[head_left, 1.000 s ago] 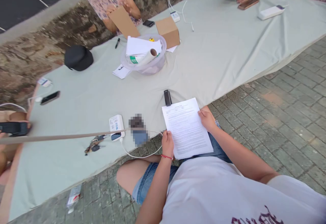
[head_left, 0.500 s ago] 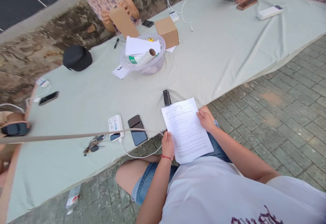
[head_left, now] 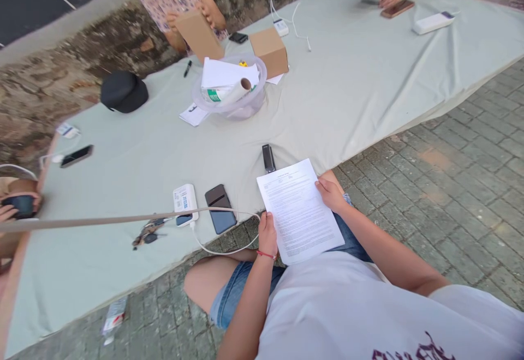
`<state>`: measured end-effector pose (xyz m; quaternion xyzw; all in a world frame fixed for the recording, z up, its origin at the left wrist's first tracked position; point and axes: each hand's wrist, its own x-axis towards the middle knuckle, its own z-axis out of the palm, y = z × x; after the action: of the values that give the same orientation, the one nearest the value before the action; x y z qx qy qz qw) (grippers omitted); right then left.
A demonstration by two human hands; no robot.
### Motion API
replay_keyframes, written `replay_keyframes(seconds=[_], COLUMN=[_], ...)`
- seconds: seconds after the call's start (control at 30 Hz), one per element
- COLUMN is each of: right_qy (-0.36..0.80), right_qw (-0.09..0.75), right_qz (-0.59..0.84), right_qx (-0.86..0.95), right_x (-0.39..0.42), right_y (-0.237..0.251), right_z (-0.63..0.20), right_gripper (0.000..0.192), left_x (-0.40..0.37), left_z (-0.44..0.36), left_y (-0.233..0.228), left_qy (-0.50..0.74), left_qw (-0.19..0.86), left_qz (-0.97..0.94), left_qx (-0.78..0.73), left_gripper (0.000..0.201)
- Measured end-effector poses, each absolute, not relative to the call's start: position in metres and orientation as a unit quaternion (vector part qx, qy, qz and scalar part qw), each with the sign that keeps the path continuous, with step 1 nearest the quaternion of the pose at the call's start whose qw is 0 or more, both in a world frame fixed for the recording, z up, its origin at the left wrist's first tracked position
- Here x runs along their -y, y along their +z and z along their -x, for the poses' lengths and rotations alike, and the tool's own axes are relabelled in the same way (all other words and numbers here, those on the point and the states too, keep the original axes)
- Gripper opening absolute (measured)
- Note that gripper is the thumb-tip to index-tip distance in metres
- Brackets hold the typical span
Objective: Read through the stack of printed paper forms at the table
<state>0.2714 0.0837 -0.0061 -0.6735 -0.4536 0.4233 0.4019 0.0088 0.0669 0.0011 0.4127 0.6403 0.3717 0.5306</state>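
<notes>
I hold a printed sheet of paper (head_left: 298, 210) over my lap, just in front of the edge of the cloth-covered table (head_left: 347, 93). My left hand (head_left: 268, 233) grips the sheet's lower left edge, a red string around its wrist. My right hand (head_left: 331, 193) grips the sheet's right edge. A dark phone (head_left: 221, 209) lies on the table left of the paper, beside a white power bank (head_left: 184, 199) with a white cable. A small black device (head_left: 268, 157) lies just beyond the sheet's top edge.
A clear bowl (head_left: 231, 106) with papers and a roll, two cardboard boxes (head_left: 270, 51), a black cap (head_left: 124, 91), keys (head_left: 145, 234) and another phone (head_left: 76, 156) lie on the table. Other people sit at the far side and left. A plastic bottle (head_left: 113, 316) lies on the paving.
The sheet has tilted slightly in my hands. The person across the table has shifted the cardboard box they hold. My hands keep their grip.
</notes>
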Motion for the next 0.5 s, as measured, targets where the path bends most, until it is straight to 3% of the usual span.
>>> replay_keyframes(seconds=[0.5], right_qy=[0.496], right_qw=[0.464], right_qz=[0.608], right_qx=[0.411], right_x=[-0.078], right_y=[-0.009], right_z=[-0.276], right_gripper=[0.057], left_x=[-0.068], left_z=[-0.009], left_y=[-0.016], left_qy=[0.429], left_qw=[0.552], left_qz=[-0.342], left_qx=[-0.627], left_gripper=[0.052])
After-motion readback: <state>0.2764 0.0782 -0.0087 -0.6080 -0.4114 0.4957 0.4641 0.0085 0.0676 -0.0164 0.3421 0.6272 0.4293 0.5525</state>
